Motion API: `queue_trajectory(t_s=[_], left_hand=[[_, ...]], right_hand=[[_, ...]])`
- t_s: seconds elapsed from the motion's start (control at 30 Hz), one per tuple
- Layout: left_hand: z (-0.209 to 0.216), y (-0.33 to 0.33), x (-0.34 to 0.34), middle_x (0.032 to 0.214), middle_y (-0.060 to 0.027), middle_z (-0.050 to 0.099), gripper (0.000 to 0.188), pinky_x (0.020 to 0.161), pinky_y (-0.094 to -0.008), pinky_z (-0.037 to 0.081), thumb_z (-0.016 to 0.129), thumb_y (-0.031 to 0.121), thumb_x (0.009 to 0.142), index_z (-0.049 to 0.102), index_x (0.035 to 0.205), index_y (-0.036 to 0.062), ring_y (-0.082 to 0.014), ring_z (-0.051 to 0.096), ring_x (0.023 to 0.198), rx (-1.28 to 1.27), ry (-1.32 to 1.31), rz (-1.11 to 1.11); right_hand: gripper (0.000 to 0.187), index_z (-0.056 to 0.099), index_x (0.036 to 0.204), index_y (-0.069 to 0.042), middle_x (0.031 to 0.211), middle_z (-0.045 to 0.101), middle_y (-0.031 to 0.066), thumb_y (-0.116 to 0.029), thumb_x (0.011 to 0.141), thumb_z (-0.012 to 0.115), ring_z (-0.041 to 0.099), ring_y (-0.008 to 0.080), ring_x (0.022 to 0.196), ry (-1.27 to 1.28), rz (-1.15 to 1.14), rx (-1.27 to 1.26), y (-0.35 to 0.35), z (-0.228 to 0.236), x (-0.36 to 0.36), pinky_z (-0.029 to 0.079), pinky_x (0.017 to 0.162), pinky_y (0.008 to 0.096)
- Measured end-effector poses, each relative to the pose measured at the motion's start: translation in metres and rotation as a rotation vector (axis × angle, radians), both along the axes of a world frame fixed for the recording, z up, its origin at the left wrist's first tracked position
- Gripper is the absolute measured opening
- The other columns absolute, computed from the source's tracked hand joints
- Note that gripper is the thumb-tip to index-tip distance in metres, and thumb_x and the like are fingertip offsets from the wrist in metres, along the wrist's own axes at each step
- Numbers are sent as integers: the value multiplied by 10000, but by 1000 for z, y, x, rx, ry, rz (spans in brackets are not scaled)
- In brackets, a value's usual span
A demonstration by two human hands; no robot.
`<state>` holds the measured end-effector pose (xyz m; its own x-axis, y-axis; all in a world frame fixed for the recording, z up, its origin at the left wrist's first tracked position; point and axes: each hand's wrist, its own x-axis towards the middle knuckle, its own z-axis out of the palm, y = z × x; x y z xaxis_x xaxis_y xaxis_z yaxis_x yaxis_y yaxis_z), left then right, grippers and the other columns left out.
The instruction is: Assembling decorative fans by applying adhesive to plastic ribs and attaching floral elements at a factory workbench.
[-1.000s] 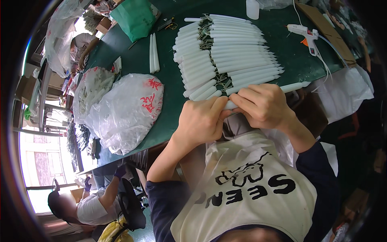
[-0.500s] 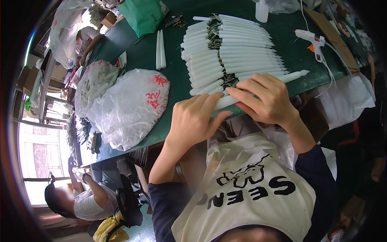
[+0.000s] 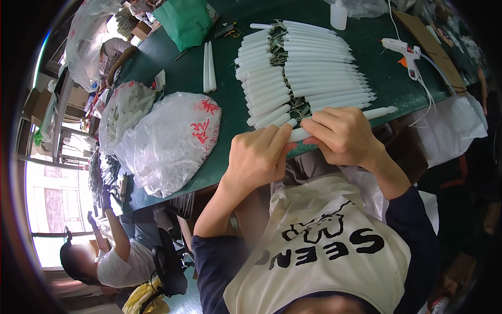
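A white taper candle (image 3: 299, 135) lies across the near edge of the table, held by both hands. My left hand (image 3: 259, 156) is closed on its left part, and my right hand (image 3: 342, 137) pinches it near the middle. The tip sticks out beyond my right hand. Just past my fingers, a long row of white taper candles (image 3: 321, 65) lies side by side, pointed ends to the right. Thin green artificial sprigs (image 3: 278, 48) run down the middle of the row. Whether a sprig is attached to the held candle is hidden by my fingers.
Two loose candles (image 3: 209, 68) lie left of the row, near clear plastic bags (image 3: 162, 141). A green bag (image 3: 183, 23) and scissors (image 3: 232, 33) lie farther back. Right are a white bottle (image 3: 339, 15) and a corded glue gun (image 3: 405, 52). Another person (image 3: 123, 261) sits at left.
Both hands have drawn closer together on the candle, and my fingers have curled tighter around it. At left, the seated person's arms have risen toward the table.
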<state>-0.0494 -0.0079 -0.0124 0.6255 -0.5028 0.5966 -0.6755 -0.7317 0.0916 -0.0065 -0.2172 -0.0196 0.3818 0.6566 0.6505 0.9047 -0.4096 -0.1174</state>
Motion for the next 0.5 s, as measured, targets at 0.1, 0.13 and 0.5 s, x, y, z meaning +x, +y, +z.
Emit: queue_trajectory(t_s=[0.1, 0.13, 0.5], left_hand=[[1, 2, 3, 666, -59, 533, 266, 451, -339, 396, 715, 103, 731, 634, 975, 38, -242, 531, 516, -6, 0, 3], [0, 2, 5, 663, -58, 536, 260, 452, -341, 395, 714, 104, 732, 637, 972, 40, -246, 532, 513, -10, 1, 4], [-14, 77, 77, 802, -137, 654, 204, 569, -433, 463, 660, 200, 869, 639, 1002, 47, -340, 627, 674, -190, 41, 560]], right_hand=[[255, 633, 908, -39, 704, 529, 37, -107, 679, 722, 540, 223, 593, -6, 14, 4, 0, 1, 5, 415, 484, 340], [263, 641, 921, -42, 706, 535, 31, -115, 684, 726, 540, 221, 592, -13, 15, 11, 0, 0, 7, 413, 486, 338], [429, 651, 1097, -71, 1085, 600, 87, -107, 687, 772, 583, 292, 1010, -140, -59, 174, -9, 4, 17, 488, 829, 391]])
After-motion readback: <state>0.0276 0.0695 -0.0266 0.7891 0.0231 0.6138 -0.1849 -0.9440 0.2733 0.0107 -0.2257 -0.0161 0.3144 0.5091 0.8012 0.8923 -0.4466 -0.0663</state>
